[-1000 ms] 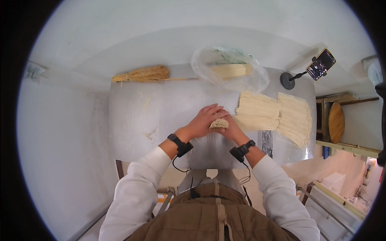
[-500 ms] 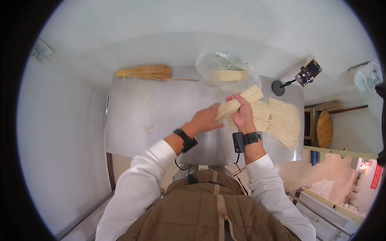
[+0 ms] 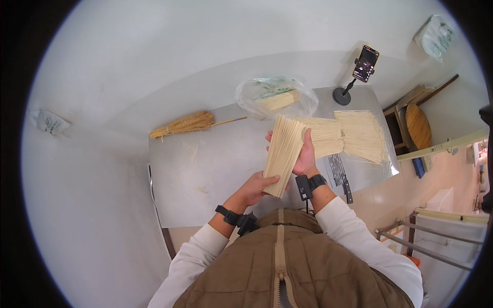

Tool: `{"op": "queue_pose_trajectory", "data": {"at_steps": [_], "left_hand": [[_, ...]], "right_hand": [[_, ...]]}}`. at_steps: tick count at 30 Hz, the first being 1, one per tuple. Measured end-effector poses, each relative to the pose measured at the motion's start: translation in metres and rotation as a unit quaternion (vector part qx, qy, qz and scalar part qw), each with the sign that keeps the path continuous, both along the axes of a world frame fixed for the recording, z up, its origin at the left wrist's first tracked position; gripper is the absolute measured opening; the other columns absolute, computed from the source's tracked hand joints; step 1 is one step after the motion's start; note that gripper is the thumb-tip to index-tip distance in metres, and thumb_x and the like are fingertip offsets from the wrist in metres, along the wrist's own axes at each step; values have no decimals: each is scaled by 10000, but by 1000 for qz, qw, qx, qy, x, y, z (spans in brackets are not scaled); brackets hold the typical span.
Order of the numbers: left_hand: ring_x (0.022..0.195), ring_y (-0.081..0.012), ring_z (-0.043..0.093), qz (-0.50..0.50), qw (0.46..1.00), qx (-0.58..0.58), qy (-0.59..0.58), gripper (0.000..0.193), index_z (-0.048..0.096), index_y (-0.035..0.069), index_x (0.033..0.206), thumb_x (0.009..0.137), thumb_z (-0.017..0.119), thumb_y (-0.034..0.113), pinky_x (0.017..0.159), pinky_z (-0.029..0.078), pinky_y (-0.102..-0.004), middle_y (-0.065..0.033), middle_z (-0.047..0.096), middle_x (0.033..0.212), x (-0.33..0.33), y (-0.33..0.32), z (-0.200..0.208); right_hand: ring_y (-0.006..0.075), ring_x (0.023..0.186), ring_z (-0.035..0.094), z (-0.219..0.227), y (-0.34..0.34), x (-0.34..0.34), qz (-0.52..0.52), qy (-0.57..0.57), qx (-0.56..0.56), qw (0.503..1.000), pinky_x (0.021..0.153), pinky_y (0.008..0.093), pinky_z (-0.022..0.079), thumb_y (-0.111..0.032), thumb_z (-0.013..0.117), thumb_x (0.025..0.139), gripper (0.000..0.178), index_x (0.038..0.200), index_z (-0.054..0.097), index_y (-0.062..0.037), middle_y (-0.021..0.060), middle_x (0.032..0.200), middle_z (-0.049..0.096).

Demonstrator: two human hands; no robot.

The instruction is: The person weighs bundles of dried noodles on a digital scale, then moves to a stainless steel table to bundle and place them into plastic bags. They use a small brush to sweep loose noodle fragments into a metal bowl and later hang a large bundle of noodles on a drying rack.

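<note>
A bundle of pale dried noodles (image 3: 285,151) is held up in front of me over the near part of the table. My left hand (image 3: 254,188) grips its lower end, thumb across the front. Around its right side and behind it curls my right hand (image 3: 306,155), with fingertips showing past the left edge. More loose noodles (image 3: 361,134) lie spread in rows on the table, right of the bundle. A knife (image 3: 337,172) with a dark handle rests just right of my right hand, below those noodles.
The metal table (image 3: 177,197) ends close to my body. Along its back are a straw brush (image 3: 185,124), a clear plastic bag (image 3: 308,102) with noodles inside and a phone (image 3: 366,64) on a stand (image 3: 342,96). A round wooden board (image 3: 418,126) stands beyond the right edge.
The bundle has swung from a slant to nearly upright and its strands now lie flatter and wider. My left hand has moved down to its lower end. My view has turned, uncovering the knife.
</note>
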State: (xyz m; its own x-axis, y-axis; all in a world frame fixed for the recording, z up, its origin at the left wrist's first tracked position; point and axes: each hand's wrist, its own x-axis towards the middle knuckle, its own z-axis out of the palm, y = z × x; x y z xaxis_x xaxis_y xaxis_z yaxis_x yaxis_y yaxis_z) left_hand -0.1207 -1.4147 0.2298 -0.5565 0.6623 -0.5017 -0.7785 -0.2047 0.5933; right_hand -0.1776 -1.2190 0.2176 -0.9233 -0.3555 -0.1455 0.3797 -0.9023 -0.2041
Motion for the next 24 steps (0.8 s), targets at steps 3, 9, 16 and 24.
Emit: {"op": "queue_pose_trajectory", "data": {"at_steps": [3,9,16,24], "left_hand": [[1068,-259,736,6,989,-104,104,449,554,-22,1385,1028,656,231,906,588,-378,-147,729,1188,-3,-4,-5],[1003,-177,703,17,996,-68,46,418,581,10,1364,1030,646,253,869,587,-379,-85,707,1178,-13,-21,8],[996,-234,729,-73,969,-127,200,454,522,6,1409,1034,625,240,868,586,-378,-129,713,1171,-26,-19,18],[652,-166,603,-89,982,12,167,446,527,-4,1324,927,680,130,612,548,-355,-77,610,933,-39,-12,18]], "right_hand": [[399,1396,505,0,-3,-3,20,21,-30,999,1128,559,448,-730,319,1027,892,1595,349,-43,258,1530,485],[377,1245,621,-3,-9,-8,-68,-53,7,996,1088,520,483,-619,418,1061,733,1492,484,-30,220,1410,604],[393,1358,533,6,-19,-6,-101,-32,57,993,1115,561,449,-696,397,1031,838,1532,422,-25,240,1481,536],[379,1415,474,40,-11,-1,-117,36,72,990,1163,561,397,-714,423,1012,880,1563,380,-30,240,1494,504]]}}
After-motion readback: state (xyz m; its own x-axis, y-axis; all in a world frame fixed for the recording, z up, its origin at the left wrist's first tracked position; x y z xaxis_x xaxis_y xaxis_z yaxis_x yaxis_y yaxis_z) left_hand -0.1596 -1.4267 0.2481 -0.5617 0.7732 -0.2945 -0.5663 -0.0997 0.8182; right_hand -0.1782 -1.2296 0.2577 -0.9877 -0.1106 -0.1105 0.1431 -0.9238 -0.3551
